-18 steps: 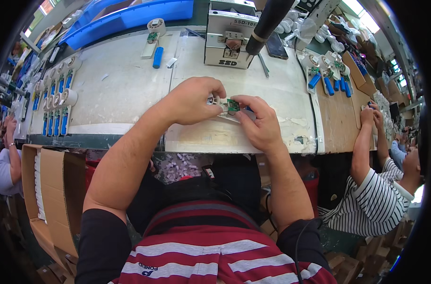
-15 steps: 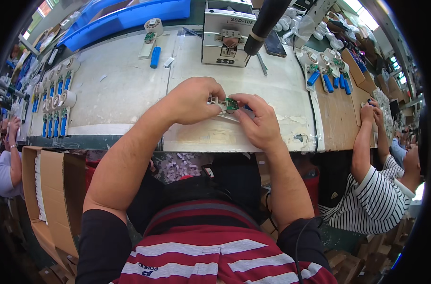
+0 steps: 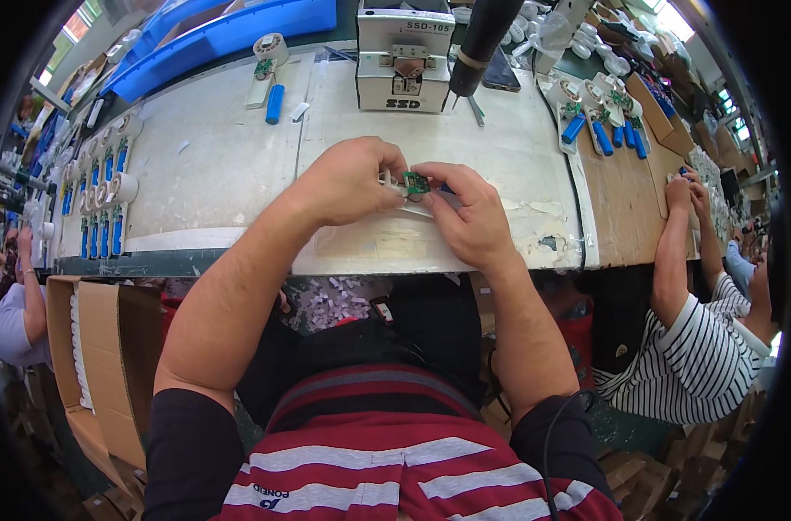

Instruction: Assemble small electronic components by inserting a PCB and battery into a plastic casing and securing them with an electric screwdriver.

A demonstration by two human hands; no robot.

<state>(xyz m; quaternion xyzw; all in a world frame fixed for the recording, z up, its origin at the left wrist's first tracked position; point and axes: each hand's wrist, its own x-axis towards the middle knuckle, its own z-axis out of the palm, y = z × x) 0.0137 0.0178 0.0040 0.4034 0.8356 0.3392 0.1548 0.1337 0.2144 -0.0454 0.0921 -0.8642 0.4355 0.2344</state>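
Over the middle of the bench, both hands meet at a small green circuit board (image 3: 415,182). My left hand (image 3: 356,184) is closed in a pinch on a white plastic housing (image 3: 387,178), mostly covered by its fingers. With thumb and forefinger, my right hand (image 3: 472,215) grips the circuit board at its right side. A bit of blue shows behind the right fingers; what it belongs to is hidden. Beyond the hands, toward the back left, lie a white housing with a board (image 3: 261,82) and a blue cylindrical battery (image 3: 275,104).
A metal box-shaped machine (image 3: 404,65) stands at the back, beside a dark hanging screwdriver (image 3: 475,56) and a phone (image 3: 500,74). Similar assemblies sit in rows at left (image 3: 109,187) and in a group at right (image 3: 599,130). A blue tray (image 3: 222,39) lies behind. A co-worker's arm (image 3: 670,234) reaches in at right.
The circuit board has turned slightly between my fingers. Both hands keep nearly the same place and grip, while the whole view has shifted a little.
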